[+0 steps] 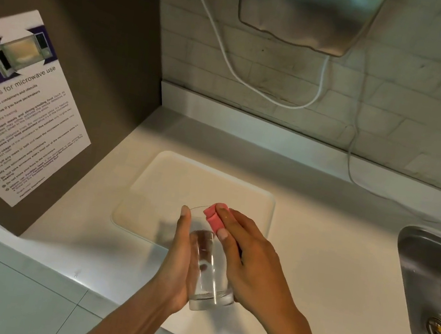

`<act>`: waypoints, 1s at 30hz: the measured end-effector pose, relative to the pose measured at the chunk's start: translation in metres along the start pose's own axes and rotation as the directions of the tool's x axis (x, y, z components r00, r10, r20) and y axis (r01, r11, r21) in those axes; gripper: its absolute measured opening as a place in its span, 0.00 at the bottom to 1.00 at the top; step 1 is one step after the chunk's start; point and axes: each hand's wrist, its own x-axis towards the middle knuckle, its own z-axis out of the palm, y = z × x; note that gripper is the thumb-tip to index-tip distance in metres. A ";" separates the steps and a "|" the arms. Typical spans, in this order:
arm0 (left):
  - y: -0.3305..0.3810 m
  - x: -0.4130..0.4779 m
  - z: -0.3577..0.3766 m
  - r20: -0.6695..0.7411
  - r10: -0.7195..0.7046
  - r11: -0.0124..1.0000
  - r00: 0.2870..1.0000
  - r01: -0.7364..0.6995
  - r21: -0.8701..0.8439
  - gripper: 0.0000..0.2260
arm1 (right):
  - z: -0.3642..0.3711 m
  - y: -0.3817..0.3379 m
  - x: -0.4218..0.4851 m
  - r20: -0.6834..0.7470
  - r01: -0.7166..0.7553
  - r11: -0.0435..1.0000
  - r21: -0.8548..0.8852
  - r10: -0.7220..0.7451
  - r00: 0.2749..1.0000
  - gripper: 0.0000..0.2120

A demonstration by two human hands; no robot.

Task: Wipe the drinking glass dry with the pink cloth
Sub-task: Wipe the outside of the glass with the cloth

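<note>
A clear drinking glass (pixel 208 276) is held tilted above the white counter, its thick base towards me and its open rim pointing away. My left hand (pixel 178 259) wraps its left side. My right hand (pixel 249 263) presses a small folded pink cloth (pixel 214 218) against the glass's rim on the upper right side, with fingers pinching the cloth. Part of the cloth is hidden under my fingers.
A white tray (pixel 252 199) lies on the counter (pixel 327 274) just beyond the glass. A steel sink (pixel 432 263) sits at the right. A brown side panel with a microwave notice (pixel 17 107) stands left. A metal wall unit (pixel 309 8) with a white cable hangs above.
</note>
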 end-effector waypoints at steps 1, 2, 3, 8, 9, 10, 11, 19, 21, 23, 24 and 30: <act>-0.001 0.000 -0.001 -0.006 -0.001 1.000 1.000 0.001 0.014 0.43 | 0.001 0.001 -0.001 0.002 -0.002 1.000 -0.002 0.002 1.000 0.21; -0.002 0.001 -0.002 -0.009 -0.009 1.000 1.000 0.010 0.027 0.43 | 0.003 0.003 -0.002 0.002 -0.002 1.000 -0.011 0.002 1.000 0.21; -0.002 0.001 -0.002 -0.013 -0.022 0.999 1.000 0.023 0.035 0.42 | 0.004 0.005 -0.003 -0.002 -0.003 1.000 -0.023 0.003 1.000 0.21; -0.002 -0.003 0.004 -0.079 -0.011 0.996 0.997 0.018 0.092 0.40 | 0.008 0.010 -0.006 0.004 -0.033 0.999 -0.032 0.033 0.999 0.21; -0.002 -0.006 0.006 -0.080 0.009 0.994 0.997 0.000 0.112 0.40 | 0.008 0.009 -0.006 0.003 -0.032 0.999 -0.018 0.032 0.999 0.21; -0.003 -0.008 0.008 -0.081 0.031 0.991 0.996 -0.020 0.135 0.40 | 0.008 0.009 -0.006 -0.003 -0.032 0.999 0.002 0.032 0.999 0.21; -0.003 -0.009 0.009 -0.083 0.052 0.987 0.995 -0.039 0.158 0.39 | 0.007 0.009 -0.006 -0.013 -0.031 0.999 0.029 0.032 0.999 0.20; 0.003 -0.010 0.013 0.039 -0.039 0.994 0.998 0.035 0.101 0.41 | -0.001 0.007 -0.012 0.015 -0.220 0.893 0.391 0.233 0.972 0.15; 0.005 -0.009 0.014 0.062 -0.032 0.996 0.998 0.026 0.088 0.39 | -0.001 -0.001 -0.009 -0.040 -0.187 0.913 0.364 0.216 0.976 0.16; 0.011 -0.006 0.012 0.048 0.011 0.997 0.999 -0.014 0.079 0.38 | 0.007 -0.006 -0.017 -0.077 -0.140 0.961 0.239 0.162 0.984 0.19; 0.015 -0.005 0.010 0.032 0.030 0.997 0.999 -0.033 0.067 0.37 | 0.013 -0.006 -0.026 -0.073 -0.116 0.979 0.167 0.130 0.989 0.20; 0.016 -0.005 0.000 0.065 0.034 0.996 0.997 -0.039 0.080 0.35 | 0.022 -0.005 -0.028 -0.056 -0.125 0.958 0.257 0.144 0.988 0.19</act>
